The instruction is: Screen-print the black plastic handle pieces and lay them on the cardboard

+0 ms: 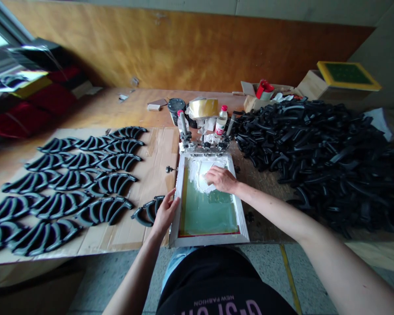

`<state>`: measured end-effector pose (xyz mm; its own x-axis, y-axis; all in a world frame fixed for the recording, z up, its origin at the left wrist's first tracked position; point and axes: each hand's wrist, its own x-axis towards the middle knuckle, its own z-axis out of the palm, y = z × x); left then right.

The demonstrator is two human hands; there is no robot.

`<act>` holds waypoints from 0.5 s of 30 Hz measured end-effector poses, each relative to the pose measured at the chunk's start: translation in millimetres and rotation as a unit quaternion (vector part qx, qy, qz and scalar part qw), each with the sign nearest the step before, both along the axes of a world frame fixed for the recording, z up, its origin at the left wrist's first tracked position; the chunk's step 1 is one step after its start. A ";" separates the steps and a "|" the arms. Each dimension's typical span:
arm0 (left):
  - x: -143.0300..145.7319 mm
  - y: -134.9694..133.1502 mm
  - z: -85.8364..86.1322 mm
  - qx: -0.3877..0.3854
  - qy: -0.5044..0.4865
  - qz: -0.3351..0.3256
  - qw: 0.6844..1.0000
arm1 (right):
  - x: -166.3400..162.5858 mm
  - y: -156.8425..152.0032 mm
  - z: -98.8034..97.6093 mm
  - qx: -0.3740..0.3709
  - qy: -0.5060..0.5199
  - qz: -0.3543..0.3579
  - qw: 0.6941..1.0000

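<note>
A screen printing frame (210, 239) with green mesh lies flat before me, its far end at a metal hinge clamp (205, 150). Thick white ink (194, 168) covers the far part of the mesh. My right hand (222, 179) is closed over that ink, gripping a pale, ink-smeared scraper (209, 186) that its fingers partly hide. At the frame's left edge is my left hand (166, 212), thumb and fingers closed about the rim. Right behind it, a few curved black plastic handles (147, 212) lie on the cardboard.
Rows of curved black handles (110, 183) cover the cardboard (160, 148) on the left. A large heap of black handles (318, 144) fills the right side. Behind the clamp stand a red-capped bottle (221, 121), a tape roll (203, 108) and a dark tub (176, 106).
</note>
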<state>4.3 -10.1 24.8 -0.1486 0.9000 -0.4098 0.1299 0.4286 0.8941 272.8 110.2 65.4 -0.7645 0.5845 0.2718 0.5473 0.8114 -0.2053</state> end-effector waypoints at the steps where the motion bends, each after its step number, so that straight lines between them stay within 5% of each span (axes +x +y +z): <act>1: 0.3 -0.1 1.6 0.000 -0.002 -0.001 1.000 | 0.7 -2.5 -2.5 0.002 -0.001 0.020 1.000; 5: 0.8 -0.3 13.7 -0.011 -0.010 -0.007 1.000 | -1.7 3.6 8.0 -0.044 0.011 0.005 0.999; 10: -5.9 3.0 57.0 0.019 0.012 -0.011 1.000 | -6.3 57.5 45.3 -0.054 0.024 -0.202 0.978; 15: -2.1 29.6 104.5 0.079 -0.050 0.024 0.995 | 51.0 78.5 52.4 -0.041 0.058 -0.397 0.915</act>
<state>2.2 19.5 129.4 -0.1586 0.9472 -0.2788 0.0197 0.2854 0.9582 323.8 188.8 117.8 -0.0587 0.9651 0.2553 0.9283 0.1469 -0.3417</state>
